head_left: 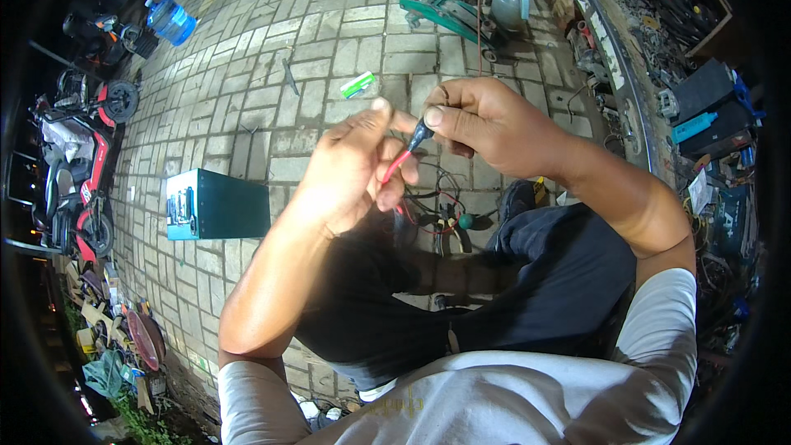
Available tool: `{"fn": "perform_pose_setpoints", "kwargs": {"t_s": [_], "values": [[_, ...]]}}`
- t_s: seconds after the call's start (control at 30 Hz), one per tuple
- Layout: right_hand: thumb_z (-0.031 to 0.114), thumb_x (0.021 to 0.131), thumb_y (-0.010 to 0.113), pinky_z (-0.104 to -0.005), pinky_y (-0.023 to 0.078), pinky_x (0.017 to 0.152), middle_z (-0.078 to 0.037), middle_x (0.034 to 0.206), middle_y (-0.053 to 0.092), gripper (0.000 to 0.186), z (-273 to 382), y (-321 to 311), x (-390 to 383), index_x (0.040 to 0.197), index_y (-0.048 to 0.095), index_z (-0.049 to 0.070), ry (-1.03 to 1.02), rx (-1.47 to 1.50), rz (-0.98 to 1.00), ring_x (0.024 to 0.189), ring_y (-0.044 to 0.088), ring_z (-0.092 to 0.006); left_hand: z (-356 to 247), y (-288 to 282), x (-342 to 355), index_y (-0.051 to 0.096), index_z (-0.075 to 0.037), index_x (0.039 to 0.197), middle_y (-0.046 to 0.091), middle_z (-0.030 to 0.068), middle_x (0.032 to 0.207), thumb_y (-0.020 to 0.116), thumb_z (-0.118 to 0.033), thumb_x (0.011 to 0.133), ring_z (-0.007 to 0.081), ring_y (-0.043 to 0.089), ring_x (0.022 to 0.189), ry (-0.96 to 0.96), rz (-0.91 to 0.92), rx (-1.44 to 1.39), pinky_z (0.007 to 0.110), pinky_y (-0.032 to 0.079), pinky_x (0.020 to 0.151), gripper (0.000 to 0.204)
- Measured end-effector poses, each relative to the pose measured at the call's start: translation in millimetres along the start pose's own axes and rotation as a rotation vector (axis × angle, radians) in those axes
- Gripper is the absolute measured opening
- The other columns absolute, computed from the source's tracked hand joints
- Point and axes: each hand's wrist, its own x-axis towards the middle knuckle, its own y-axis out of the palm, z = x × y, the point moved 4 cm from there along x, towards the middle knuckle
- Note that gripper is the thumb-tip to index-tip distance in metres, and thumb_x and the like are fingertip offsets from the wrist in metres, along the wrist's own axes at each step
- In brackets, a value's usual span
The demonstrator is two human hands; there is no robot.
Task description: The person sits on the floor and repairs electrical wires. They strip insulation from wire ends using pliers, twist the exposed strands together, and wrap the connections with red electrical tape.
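Note:
A thick red cable (395, 166) with a black-wrapped end (421, 133) is held up in front of my chest. My right hand (482, 124) pinches the black end between thumb and fingers. My left hand (356, 163) is closed on the red part, its lower fingers curled round it and its thumb raised. Whether the black part is tape or a connector cannot be made out. Below my hands, on the paving between my feet, lie pliers (449, 233), a small green round piece (465, 221) and a tangle of thin wires (424, 189).
A dark green box (227, 204) stands to the left; a green-and-white packet (358, 85) lies ahead. Further off are a green floor jack (449, 15) and a blue water bottle (170, 22). Red scooters (97, 173) line the left. A cluttered workbench (614, 58) runs along the right.

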Motion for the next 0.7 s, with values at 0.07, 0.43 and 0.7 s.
{"fn": "perform_pose_setpoints", "kwargs": {"t_s": [0.07,0.43,0.7], "values": [[0.02,0.094,0.051,-0.0227,0.035,0.051,0.001,0.063,0.049,0.021,0.0,3.9,2.7,0.083,0.055,0.003,0.114,0.218,-0.015,0.055,0.043,-0.0077,-8.6,-2.0,-1.2,0.049,0.001,0.111,0.054,0.0076,0.072,0.054,-0.022,0.095,0.0112,0.047,0.049,0.189,0.081,0.122,0.022,0.038,0.045,0.028],[0.015,0.091,0.052,-0.025,0.032,0.049,0.0,0.059,0.045,0.022,-4.6,-2.3,-2.0,0.074,0.055,0.003,0.253,0.574,-0.007,0.049,0.036,-0.0089,-15.2,20.2,-22.9,0.062,-0.006,0.101,0.061,0.0084,0.089,0.072,-0.003,0.072,0.0259,0.063,0.066,1.346,-0.202,1.328,0.034,0.054,0.057,0.031],[0.009,0.082,0.056,-0.0321,0.038,0.048,-0.004,0.055,0.05,0.012,17.2,-0.8,-10.7,0.074,0.06,0.0,-0.399,-0.305,-0.329,0.049,0.049,-0.0198,-8.2,3.8,2.1,0.054,-0.001,0.085,0.059,0.0094,0.065,0.054,-0.017,0.095,0.0125,0.05,0.043,0.513,-0.156,0.175,0.023,0.041,0.042,0.019]]}}
